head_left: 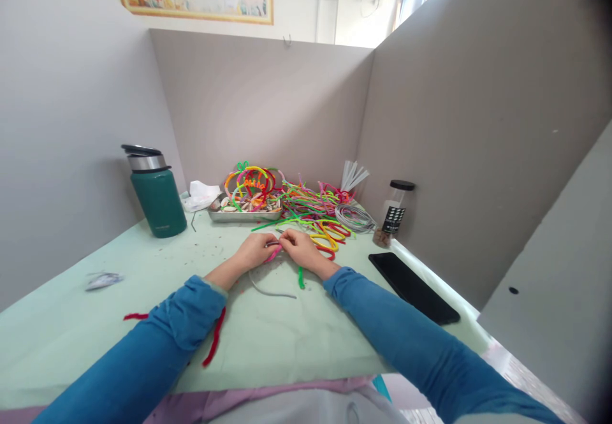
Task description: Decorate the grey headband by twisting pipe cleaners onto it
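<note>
My left hand (253, 251) is closed, its fingertips pinching a bright pink pipe cleaner (274, 255). Against it, my right hand (302, 250) is closed too, thumb and finger meeting the left fingertips at a thin grey wire (272, 243). How the wire and the pink piece join is hidden by the fingers. A longer grey wire (273, 294) curves over the cloth below my hands; whether it connects to the held one I cannot tell. Under my right wrist lies a short green pipe cleaner (301, 278). Red pipe cleaner (215, 341) shows beside my left sleeve.
Behind my hands are a metal tray (243, 217) with shaped pipe-cleaner pieces, a heap of colourful pipe cleaners (310, 199) and a wire coil (356, 219). A green bottle (159, 202) stands left; a jar (393, 217) and black phone (414, 287) are right. Grey partitions (268, 99) enclose the table.
</note>
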`<state>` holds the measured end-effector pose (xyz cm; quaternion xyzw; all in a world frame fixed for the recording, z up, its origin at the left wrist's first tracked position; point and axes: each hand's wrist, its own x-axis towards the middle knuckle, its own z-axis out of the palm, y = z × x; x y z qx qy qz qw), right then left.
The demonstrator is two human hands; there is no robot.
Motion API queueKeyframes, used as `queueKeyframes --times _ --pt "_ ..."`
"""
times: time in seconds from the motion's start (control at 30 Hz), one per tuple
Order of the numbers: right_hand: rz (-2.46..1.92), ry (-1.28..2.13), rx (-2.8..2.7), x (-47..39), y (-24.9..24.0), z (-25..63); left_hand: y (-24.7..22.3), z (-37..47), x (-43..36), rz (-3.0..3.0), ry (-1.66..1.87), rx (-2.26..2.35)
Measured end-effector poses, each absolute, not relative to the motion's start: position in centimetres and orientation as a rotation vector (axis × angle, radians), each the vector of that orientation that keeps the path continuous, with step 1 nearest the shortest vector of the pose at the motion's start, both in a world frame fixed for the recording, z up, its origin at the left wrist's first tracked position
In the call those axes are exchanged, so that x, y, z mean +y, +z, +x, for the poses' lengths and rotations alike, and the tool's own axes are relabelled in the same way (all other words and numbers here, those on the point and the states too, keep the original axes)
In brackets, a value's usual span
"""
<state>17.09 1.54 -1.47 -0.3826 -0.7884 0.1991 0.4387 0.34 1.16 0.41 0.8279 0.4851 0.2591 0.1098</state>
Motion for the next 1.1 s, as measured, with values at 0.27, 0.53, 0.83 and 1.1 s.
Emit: queueKeyframes --times 0.27,0.53,0.83,1.1 --pt "-0.964 0.504 -1.951 1.5 -1.3 17.2 0.2 0.4 1.2 2.323 0.884 1.242" --pt "-0.934 0.501 -1.955 2.0 -2.0 17.2 0.9 0.9 0.1 1.964 0.907 1.222" --pt "-0.960 0.488 -1.983 1.3 -1.4 17.2 1.1 0.8 0.3 1.776 0.951 1.181" --pt "-0.963 0.511 -1.952 1.7 -1.8 17.2 0.4 0.8 0.8 1.968 0.947 1.196"
